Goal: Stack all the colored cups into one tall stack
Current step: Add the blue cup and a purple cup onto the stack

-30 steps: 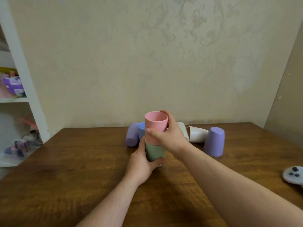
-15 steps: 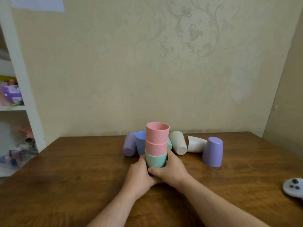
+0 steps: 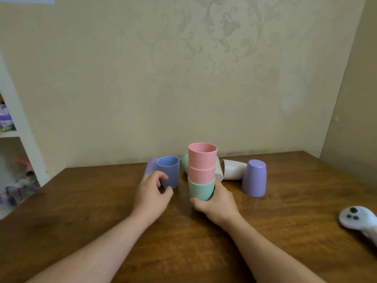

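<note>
A stack of two pink cups nested in a green cup stands upright at the table's middle. My right hand grips the green cup at its base. My left hand is curled beside an upright blue cup, fingers around its lower side but loosely. Behind the blue cup lies a purple cup. A second green cup lies behind the stack. Right of the stack lie two white cups, and a purple cup stands upside down.
The wooden table runs up to a patterned wall. A white game controller rests near the right edge. A white shelf unit with small items stands at the left.
My left hand let go of the stack and moved left to the blue cup. My right hand stays on the green cup at the stack's base. The camera view tilted up slightly.
</note>
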The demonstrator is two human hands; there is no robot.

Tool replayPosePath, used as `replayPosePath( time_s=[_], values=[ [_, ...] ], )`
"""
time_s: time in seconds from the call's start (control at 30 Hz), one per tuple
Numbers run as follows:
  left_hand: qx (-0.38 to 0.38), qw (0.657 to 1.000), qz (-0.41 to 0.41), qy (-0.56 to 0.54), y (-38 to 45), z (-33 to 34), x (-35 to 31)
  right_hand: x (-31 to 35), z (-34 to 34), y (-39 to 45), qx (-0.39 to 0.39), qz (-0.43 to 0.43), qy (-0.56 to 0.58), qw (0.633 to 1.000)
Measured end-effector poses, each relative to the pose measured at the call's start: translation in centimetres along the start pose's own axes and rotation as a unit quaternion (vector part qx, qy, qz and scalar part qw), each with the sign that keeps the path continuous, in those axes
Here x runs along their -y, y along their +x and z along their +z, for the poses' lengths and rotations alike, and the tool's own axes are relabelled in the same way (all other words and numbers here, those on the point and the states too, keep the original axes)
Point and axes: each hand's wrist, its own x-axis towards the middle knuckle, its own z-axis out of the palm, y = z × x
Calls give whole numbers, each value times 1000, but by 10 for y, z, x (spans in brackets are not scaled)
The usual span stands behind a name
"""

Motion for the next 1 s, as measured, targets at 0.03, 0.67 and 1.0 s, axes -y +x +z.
replayPosePath(
  time_s=[0.03,0.67,1.0],
  values=[
    [-15,999,8,30,12,-5,-5,0,0,0,0,-1,3,1000],
    [152,983,-56,92,44,9,-50,-5,-4,4,31,-11,11,999],
    [-54,979,-38,-195,68,-65,-107,-2,-2,3,9,0,6,1000]
  ],
)
